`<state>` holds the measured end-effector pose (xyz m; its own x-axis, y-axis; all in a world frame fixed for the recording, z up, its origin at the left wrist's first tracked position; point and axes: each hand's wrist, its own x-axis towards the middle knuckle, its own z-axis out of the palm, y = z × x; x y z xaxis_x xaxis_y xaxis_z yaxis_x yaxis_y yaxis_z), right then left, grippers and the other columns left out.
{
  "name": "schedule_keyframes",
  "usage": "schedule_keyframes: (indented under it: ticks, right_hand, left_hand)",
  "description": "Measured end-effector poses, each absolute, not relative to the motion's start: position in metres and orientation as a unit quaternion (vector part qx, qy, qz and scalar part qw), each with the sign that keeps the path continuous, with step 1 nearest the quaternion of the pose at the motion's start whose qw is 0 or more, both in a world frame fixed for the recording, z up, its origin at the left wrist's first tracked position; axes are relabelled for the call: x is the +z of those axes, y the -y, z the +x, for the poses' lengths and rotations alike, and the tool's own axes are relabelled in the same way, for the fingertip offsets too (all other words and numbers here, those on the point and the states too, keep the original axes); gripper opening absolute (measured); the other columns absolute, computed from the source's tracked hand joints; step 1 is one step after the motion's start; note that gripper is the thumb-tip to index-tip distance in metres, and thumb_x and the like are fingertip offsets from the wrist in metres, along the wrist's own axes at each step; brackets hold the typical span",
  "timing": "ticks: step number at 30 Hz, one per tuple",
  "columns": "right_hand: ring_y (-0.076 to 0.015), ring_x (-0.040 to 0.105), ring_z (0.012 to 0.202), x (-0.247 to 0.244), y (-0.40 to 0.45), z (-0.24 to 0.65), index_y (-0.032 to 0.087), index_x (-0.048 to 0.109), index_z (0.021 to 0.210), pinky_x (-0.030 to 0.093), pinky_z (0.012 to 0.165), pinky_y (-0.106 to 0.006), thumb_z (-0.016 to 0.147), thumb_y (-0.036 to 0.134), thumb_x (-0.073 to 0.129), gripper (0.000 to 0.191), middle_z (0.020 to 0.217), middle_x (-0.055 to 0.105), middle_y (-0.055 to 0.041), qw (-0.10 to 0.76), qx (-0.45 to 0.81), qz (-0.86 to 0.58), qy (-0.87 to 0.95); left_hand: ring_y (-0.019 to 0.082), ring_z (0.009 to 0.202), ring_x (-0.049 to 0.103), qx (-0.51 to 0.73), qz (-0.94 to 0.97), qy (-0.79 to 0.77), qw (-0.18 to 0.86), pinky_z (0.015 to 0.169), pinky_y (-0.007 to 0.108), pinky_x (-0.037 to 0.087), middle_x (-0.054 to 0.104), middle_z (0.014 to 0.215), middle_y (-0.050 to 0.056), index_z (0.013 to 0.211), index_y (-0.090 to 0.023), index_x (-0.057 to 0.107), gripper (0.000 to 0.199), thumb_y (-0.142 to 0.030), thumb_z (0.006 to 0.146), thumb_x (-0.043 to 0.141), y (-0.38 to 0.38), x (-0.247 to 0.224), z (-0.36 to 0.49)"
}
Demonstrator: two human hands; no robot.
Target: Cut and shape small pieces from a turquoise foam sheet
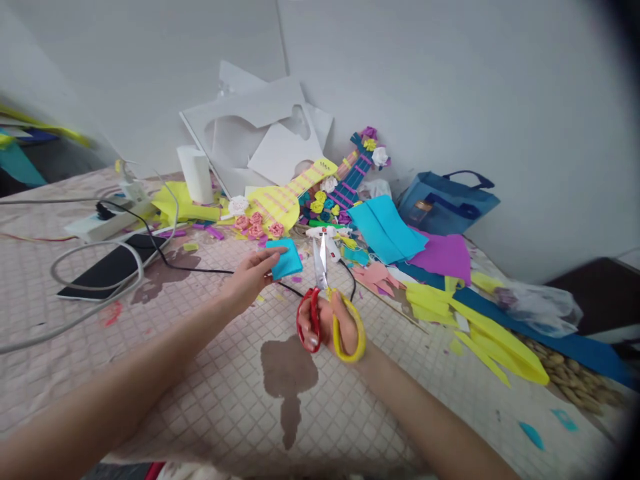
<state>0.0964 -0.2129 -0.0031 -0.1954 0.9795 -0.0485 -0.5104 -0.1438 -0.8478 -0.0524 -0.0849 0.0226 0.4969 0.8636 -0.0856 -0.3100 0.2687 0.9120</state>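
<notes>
Between the thumb and fingers of my left hand [254, 275] is a small folded piece of bright blue paper [285, 260], held above the table. My right hand [333, 323] has its fingers through the handles of a pair of scissors [321, 267], one handle red and one yellow. The scissor blades point away from me and stand slightly apart, to the right of the blue paper and not touching it. Behind the blades lies a white glue gun [327, 241] with a black cord.
Yellow [277, 205] and blue [355, 179] paper guitars with paper flowers stand at the back. Coloured paper sheets [385, 230] and a blue bag [445, 207] are at right. A power strip [103, 223], cables and a dark tablet [113, 267] lie left.
</notes>
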Motion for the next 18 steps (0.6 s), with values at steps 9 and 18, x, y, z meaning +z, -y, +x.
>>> schedule_keyframes:
  ticks: [9, 18]
  right_hand:
    - [-0.0093, 0.043, 0.045, 0.000, 0.225, 0.085, 0.014, 0.054, 0.084, 0.039, 0.047, -0.026, 0.080, 0.079, 0.028, 0.071, 0.067, 0.051, -0.0007, 0.462, 0.783, -0.233, 0.345]
    - [-0.0092, 0.042, 0.044, 0.000, 0.227, 0.081, 0.013, 0.054, 0.078, 0.035, 0.045, -0.025, 0.078, 0.082, 0.021, 0.076, 0.063, 0.049, 0.0000, 0.450, 0.799, -0.233, 0.326]
  left_hand:
    - [0.011, 0.074, 0.057, 0.439, 0.411, -0.328, 0.729, 0.061, 0.021, 0.045, 0.065, 0.095, 0.005, 0.100, -0.018, 0.071, 0.039, -0.039, 0.068, 0.076, 0.069, 0.024, -0.057]
    - [0.013, 0.077, 0.058, 0.443, 0.408, -0.323, 0.730, 0.061, 0.021, 0.044, 0.066, 0.094, 0.007, 0.102, -0.017, 0.071, 0.037, -0.036, 0.070, 0.075, 0.069, 0.027, -0.058]
